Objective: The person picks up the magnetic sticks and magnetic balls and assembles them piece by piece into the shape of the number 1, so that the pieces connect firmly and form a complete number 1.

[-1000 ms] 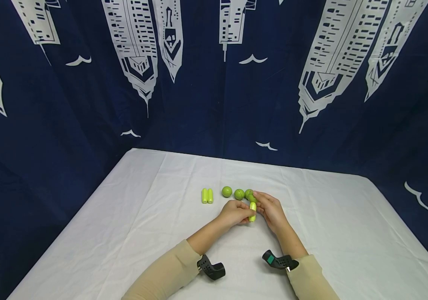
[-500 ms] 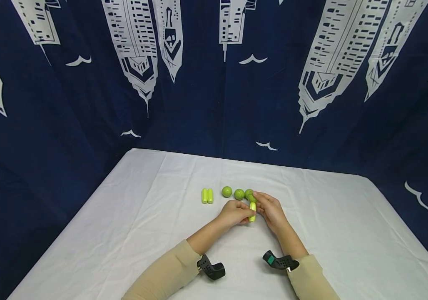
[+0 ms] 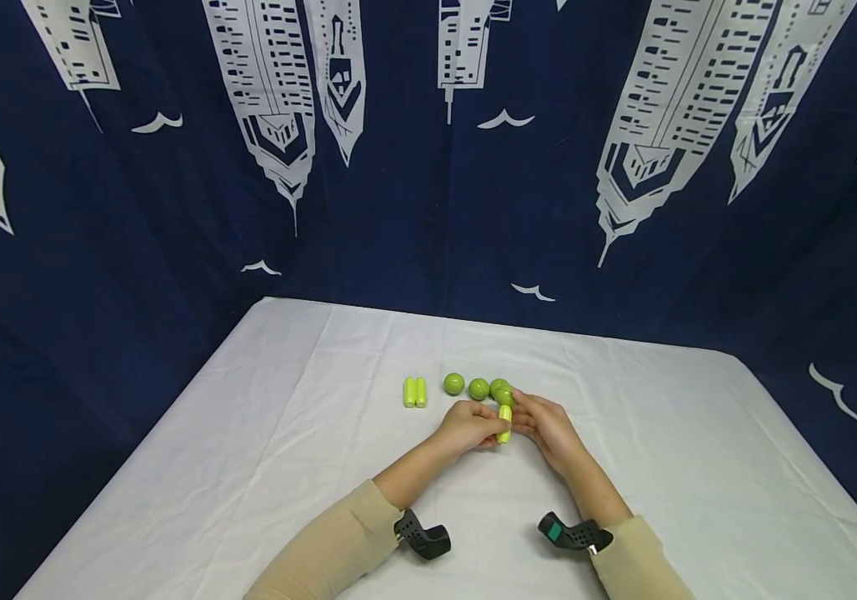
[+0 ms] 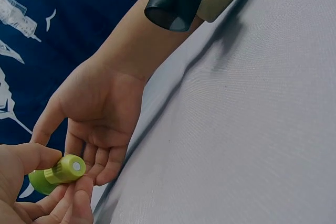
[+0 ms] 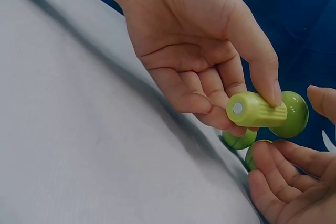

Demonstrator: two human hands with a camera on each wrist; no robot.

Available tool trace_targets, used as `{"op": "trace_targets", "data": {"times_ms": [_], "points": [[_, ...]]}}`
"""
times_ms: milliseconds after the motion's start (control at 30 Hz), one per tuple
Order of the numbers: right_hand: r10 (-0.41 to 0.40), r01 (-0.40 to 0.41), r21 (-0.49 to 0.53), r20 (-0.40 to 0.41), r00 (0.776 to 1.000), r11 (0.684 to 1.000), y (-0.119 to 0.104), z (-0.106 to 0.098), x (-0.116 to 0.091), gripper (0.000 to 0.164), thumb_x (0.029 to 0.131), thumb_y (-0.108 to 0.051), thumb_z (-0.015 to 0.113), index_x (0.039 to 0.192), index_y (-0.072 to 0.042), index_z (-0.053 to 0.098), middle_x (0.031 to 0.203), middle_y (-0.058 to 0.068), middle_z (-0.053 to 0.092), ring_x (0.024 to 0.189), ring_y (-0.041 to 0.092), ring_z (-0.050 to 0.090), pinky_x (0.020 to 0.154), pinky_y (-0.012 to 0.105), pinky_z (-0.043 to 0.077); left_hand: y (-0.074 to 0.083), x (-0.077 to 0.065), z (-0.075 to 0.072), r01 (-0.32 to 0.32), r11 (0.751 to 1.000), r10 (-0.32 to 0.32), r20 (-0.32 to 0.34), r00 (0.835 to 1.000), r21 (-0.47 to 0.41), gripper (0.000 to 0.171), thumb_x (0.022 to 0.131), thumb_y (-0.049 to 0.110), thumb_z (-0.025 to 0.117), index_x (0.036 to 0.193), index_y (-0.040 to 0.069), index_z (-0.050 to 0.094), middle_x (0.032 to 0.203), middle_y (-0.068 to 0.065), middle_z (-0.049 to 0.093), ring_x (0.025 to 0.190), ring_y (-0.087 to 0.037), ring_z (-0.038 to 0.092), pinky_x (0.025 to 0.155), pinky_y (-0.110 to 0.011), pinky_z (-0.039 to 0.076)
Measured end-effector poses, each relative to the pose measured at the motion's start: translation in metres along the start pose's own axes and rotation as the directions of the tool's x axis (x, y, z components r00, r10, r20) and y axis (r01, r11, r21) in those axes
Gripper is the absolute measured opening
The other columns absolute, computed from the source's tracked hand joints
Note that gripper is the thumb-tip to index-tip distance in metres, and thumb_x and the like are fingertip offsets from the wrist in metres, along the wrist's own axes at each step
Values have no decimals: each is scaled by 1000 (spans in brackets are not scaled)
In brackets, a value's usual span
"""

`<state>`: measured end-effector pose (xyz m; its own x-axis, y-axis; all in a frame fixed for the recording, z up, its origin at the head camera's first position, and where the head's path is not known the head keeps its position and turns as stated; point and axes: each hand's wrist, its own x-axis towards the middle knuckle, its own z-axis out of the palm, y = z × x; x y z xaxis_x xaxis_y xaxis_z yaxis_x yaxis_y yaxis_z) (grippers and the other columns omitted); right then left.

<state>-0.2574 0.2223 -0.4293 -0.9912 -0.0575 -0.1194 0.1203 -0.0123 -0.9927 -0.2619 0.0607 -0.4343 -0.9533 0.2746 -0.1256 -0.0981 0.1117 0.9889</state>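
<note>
My left hand (image 3: pixel 469 425) pinches a small yellow-green ribbed handle (image 5: pixel 257 109) between thumb and fingers. Its near end has a pale round spot. A shiny green ball (image 5: pixel 291 115) sits against the handle's far end; the contact is partly hidden by the thumb. To the right is my right hand (image 3: pixel 548 427), its fingers loosely bent and its thumb apart from that ball. In the right wrist view those fingers partly cover another green ball (image 5: pixel 251 157); whether they touch it I cannot tell.
Two yellow-green handles (image 3: pixel 415 392) lie side by side on the white cloth (image 3: pixel 323 433). Right of them, a green ball (image 3: pixel 454 383) and two others (image 3: pixel 478 389) stand in a row. A dark blue printed curtain (image 3: pixel 413 217) hangs behind the table.
My right hand has drawn back slightly to the right from the ball at the handle's end, and its forearm has shifted right. My left hand still holds the handle in nearly the same place.
</note>
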Motion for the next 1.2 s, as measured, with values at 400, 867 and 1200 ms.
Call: {"op": "trace_targets", "data": {"times_ms": [400, 867, 1200], "points": [[16, -15, -45, 31, 999, 999, 5, -1, -10, 50, 101, -24, 51, 124, 20, 47, 90, 2, 65, 79, 10, 63, 74, 22, 53, -1, 0, 0, -4, 1000, 5, 9, 1000, -23, 12, 82, 5, 72, 87, -5, 67, 64, -1, 58, 55, -7, 56, 54, -18, 50], [21, -20, -17, 52, 998, 1000, 9, 6, -19, 40, 99, -21, 55, 115, 16, 57, 82, 1, 66, 71, 9, 61, 64, 20, 52, -3, 0, 0, -10, 1000, 10, 4, 1000, -9, 14, 83, 7, 72, 88, -5, 68, 64, 0, 58, 54, -5, 54, 52, -15, 47], [0, 0, -11, 29, 1000, 1000, 11, 9, -21, 36, 97, -16, 58, 117, 14, 57, 82, 1, 67, 70, 9, 61, 65, 20, 52, -3, -1, 1, -12, 1000, 13, 5, 1000, -24, 12, 81, 6, 72, 86, -4, 68, 62, 0, 57, 54, -5, 53, 52, -15, 47]]}}
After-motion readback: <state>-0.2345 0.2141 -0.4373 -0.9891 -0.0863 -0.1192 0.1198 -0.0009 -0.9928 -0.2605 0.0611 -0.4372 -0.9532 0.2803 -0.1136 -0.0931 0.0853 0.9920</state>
